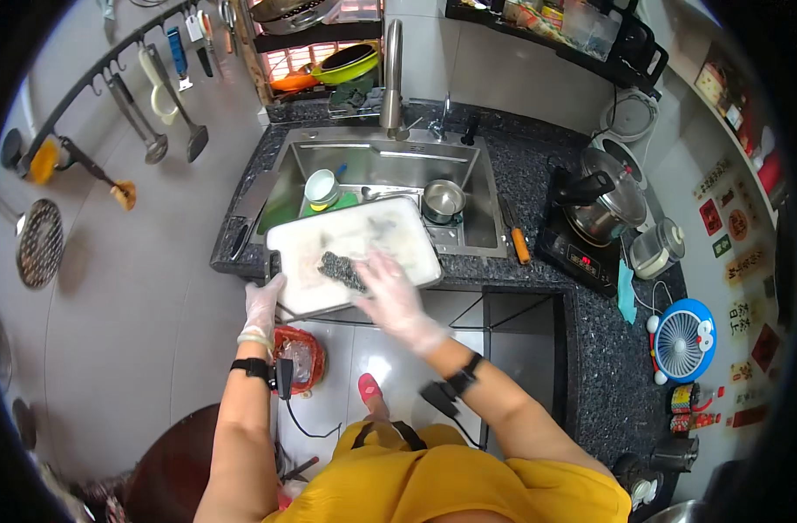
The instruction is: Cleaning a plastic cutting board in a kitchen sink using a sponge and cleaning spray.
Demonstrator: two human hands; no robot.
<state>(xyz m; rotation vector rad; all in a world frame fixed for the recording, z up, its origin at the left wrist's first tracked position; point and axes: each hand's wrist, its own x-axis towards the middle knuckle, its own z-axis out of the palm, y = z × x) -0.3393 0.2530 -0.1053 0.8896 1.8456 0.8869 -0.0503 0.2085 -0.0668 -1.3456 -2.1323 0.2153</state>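
A white cutting board [300, 243] with a dark rim lies tilted across the front of the stainless-steel sink [486, 196], overhanging the counter edge. My left hand [261, 306], in a clear plastic glove, grips the board's near left corner by the handle slot. On the board's face my gloved right hand [398, 304], slightly blurred, holds a dark grey, rough-textured pad [338, 269], perhaps a scouring cloth; its right end is hidden by the fingers. Greyish smears mark the board. Behind it in the sink are a pale bowl [322, 187] and a steel pot [444, 199].
A cleaver [256, 196] lies left of the sink, an orange-handled tool [519, 243] right of it. Further right are a pot [604, 202] on a lit induction cooker [578, 261] and a blue fan [680, 346]. A red basket [316, 359] stands below the board.
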